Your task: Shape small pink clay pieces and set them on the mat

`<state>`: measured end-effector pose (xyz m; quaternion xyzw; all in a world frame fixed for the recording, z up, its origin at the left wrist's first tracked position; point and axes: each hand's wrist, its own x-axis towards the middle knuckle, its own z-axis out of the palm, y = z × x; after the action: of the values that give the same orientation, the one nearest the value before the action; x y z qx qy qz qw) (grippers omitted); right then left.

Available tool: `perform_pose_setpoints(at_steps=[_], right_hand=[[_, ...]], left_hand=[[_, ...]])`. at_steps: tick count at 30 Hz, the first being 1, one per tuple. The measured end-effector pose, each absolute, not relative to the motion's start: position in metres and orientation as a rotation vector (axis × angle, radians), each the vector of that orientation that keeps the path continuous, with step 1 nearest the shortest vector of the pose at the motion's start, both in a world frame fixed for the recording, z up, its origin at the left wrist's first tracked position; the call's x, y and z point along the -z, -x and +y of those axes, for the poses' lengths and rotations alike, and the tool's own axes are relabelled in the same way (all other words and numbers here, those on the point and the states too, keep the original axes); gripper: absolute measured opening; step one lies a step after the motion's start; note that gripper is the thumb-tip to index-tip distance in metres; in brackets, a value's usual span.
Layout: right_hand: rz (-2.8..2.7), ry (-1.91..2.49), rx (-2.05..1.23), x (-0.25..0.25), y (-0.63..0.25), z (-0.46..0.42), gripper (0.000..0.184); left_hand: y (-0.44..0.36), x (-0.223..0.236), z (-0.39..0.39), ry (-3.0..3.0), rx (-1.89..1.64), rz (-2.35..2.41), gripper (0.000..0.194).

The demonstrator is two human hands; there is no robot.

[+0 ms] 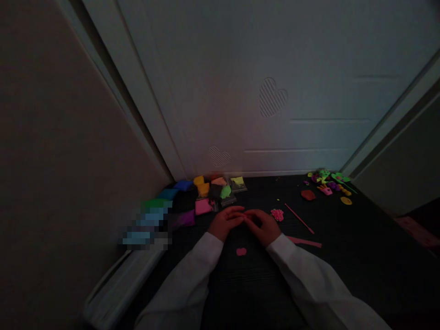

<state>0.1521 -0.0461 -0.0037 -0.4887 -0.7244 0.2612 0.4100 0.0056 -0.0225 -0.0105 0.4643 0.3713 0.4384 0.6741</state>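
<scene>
My left hand (pixel 224 222) and my right hand (pixel 266 228) meet fingertip to fingertip above the dark table. Between their thumbs and fingers is a small piece of pink clay (pixel 244 217), mostly covered by the fingers. A flat, rounded pink clay piece (pixel 241 251) lies just below the hands. Right of my right hand sits a cluster of small pink clay bits (pixel 277 215). Beside it a thin pink modelling stick (pixel 299 218) lies slanted. A flat pink modelling tool (pixel 309 242) is partly hidden behind my right sleeve.
Bags of coloured clay, among them a pink one (pixel 204 206) and a purple one (pixel 185 219), lie at the back left. A long pale box (pixel 123 284) is at the left edge. Shaped clay pieces (pixel 324 176) and a red lump (pixel 308 195) lie far right. A white door (pixel 220 114) stands behind.
</scene>
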Motion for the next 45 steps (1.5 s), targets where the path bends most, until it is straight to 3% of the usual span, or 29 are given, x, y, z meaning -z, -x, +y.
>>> perform_pose_setpoints(at_steps=[45], right_hand=[[-1.743, 1.234, -0.809, -0.0027, -0.1570, -0.0446, 0.022]], left_hand=[[-0.0121, 0.0027, -0.0288, -0.808, -1.016, 0.776, 0.030]])
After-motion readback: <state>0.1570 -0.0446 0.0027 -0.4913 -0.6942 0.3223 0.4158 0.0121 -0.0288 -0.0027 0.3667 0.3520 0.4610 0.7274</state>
